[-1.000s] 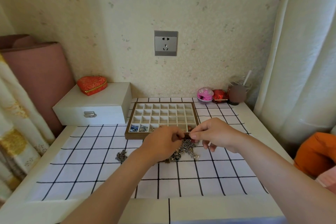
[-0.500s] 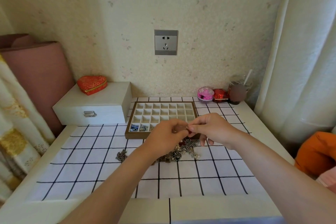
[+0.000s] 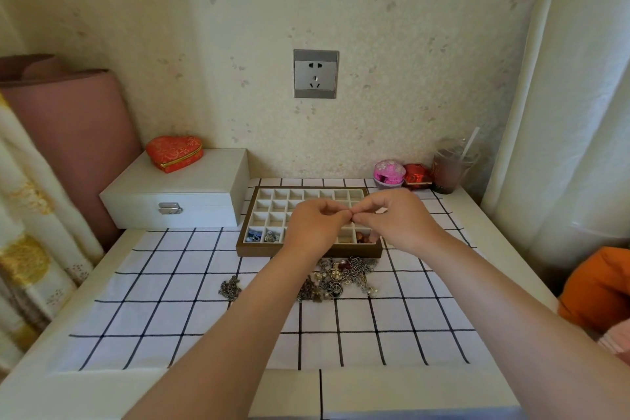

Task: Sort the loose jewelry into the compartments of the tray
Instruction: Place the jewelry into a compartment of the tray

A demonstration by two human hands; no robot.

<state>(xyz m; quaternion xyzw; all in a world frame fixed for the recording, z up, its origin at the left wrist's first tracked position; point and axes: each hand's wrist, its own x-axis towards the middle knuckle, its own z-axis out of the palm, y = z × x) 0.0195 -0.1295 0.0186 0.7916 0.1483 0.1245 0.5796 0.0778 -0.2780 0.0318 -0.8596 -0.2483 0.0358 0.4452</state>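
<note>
A wooden tray (image 3: 259,251) with a grid of white compartments lies on the checked cloth. Its front row holds blue pieces (image 3: 254,236), silver pieces (image 3: 271,237) and reddish beads (image 3: 364,237). In front of it sits a heap of loose jewelry (image 3: 341,278), with a small chain (image 3: 230,288) apart to the left. My left hand (image 3: 313,227) and my right hand (image 3: 397,220) meet fingertip to fingertip above the tray. Both pinch something tiny between them, too small to make out.
A white latched box (image 3: 177,194) with a red heart-shaped case (image 3: 174,152) stands left of the tray. At the back right are a pink round box (image 3: 389,172), a red box (image 3: 417,176) and a cup with a straw (image 3: 450,169). An orange cushion (image 3: 596,286) lies right.
Both hands have risen from the jewelry heap and moved back over the tray, fingertips still together. The heap lies uncovered on the cloth now.
</note>
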